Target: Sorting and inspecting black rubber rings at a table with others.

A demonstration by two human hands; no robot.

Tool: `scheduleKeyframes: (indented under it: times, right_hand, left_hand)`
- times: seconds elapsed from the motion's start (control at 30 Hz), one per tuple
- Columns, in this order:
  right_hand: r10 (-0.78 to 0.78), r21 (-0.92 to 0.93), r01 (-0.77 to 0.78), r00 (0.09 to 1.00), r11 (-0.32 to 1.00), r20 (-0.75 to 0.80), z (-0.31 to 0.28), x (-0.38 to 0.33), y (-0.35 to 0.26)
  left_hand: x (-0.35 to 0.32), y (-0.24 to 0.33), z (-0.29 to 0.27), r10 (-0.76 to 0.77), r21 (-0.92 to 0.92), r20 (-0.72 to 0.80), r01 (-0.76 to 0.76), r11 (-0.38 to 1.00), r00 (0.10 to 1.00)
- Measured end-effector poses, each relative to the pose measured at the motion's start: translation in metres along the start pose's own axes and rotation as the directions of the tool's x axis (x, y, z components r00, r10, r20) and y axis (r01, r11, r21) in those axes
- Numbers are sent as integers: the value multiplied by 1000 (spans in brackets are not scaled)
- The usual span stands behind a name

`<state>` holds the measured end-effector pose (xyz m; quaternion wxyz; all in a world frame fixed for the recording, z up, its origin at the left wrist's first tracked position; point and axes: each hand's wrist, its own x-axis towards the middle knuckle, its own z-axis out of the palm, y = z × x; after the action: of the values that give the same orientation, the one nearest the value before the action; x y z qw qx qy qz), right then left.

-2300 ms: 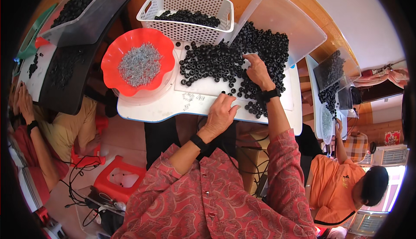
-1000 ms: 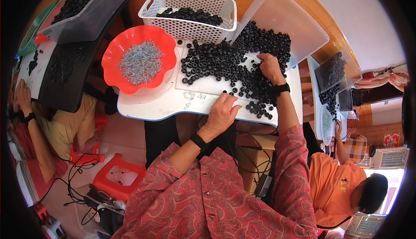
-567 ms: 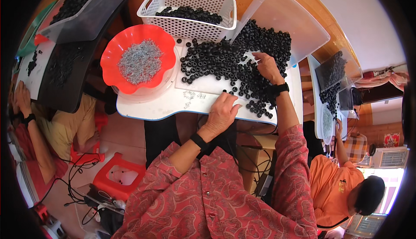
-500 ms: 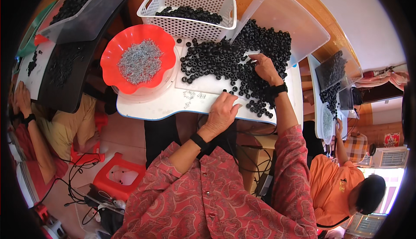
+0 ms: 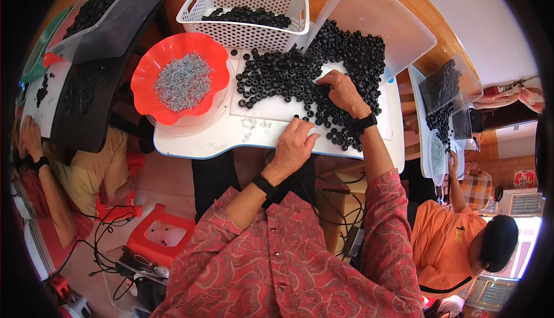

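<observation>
My left hand (image 5: pixel 292 146) rests at the front edge of the white table, fingers stretched forward and thumb apart. Its fingertips lie close to a small black ring-shaped piece (image 5: pixel 296 116); I see nothing held in it. Over the pile of black round pieces (image 5: pixel 277 75), many showing a hole, my right hand (image 5: pixel 344 94) reaches with its index finger out and the other fingers bent downward. The fingertips touch or hover among the pieces; I cannot make out anything gripped. A white board (image 5: pixel 262 109) lies beneath part of the pile.
Left on the table, a red scalloped bowl (image 5: pixel 144 96) holds tiny clear-grey pieces. A white perforated basket (image 5: pixel 248 32) stands behind, a tilted clear bin (image 5: pixel 386 18) at the back right. Other people work at a black table (image 5: pixel 95 124) on the left and a white table (image 5: pixel 426 145) on the right.
My right hand has shifted slightly left and its fingers have bent down more into the black pieces. My left hand has moved a little; fewer loose pieces show by its fingertips.
</observation>
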<state>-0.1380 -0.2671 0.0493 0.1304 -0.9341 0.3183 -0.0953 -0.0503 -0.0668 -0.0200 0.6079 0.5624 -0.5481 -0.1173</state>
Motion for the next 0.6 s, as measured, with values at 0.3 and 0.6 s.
scheduleKeyframes:
  times: [0.3, 0.6]
  right_hand:
    - [135, 68, -135, 991, 988, 11, -1, 1, -14]
    - [-60, -123, 38, 983, 992, -173, 14, 14, 8]
  left_hand:
    - [-2, -2, -2, 3, 14, -5, -3, 1000, 1000]
    - [0, 1, -2, -4, -10, -7, 4, 1000, 1000]
